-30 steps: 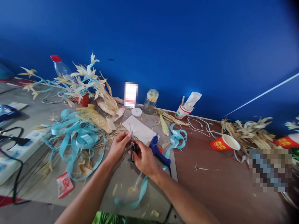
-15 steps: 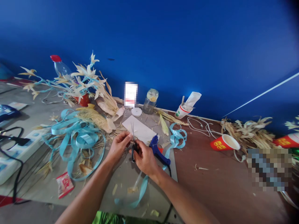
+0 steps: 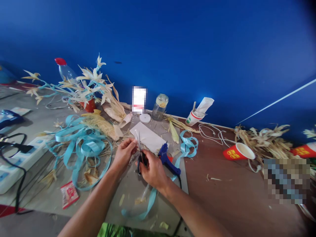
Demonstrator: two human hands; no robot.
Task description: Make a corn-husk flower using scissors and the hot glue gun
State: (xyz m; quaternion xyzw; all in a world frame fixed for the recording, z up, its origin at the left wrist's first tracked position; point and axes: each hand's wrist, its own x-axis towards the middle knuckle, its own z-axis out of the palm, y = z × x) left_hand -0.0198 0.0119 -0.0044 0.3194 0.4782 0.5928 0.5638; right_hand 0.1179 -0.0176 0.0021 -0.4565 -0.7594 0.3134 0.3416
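Note:
Black-handled scissors (image 3: 138, 141) are gripped in my right hand (image 3: 153, 166), with the blades pointing up and away. My left hand (image 3: 127, 149) is pinched close beside the blades; whatever lies between its fingertips is too small to make out. Just right of my right hand lies a blue hot glue gun (image 3: 168, 161) on its side. Behind the hands is a white sheet of paper (image 3: 150, 135). A heap of light blue ribbon (image 3: 91, 146) spreads left of my left hand, beside dried corn husks (image 3: 112, 112).
Husk flowers on blue-wrapped stems (image 3: 90, 77) stand at the back left. A white power strip (image 3: 27, 161) and a red packet (image 3: 69, 195) lie at the left. Along the wall are a glass jar (image 3: 160, 107) and a paper cup (image 3: 193, 118). A red cup (image 3: 238, 151) lies tipped at the right.
The scissors have tilted slightly to the left, their blades now nearer my left fingertips. Both hands stay in nearly the same place, and the whole view has shifted a little.

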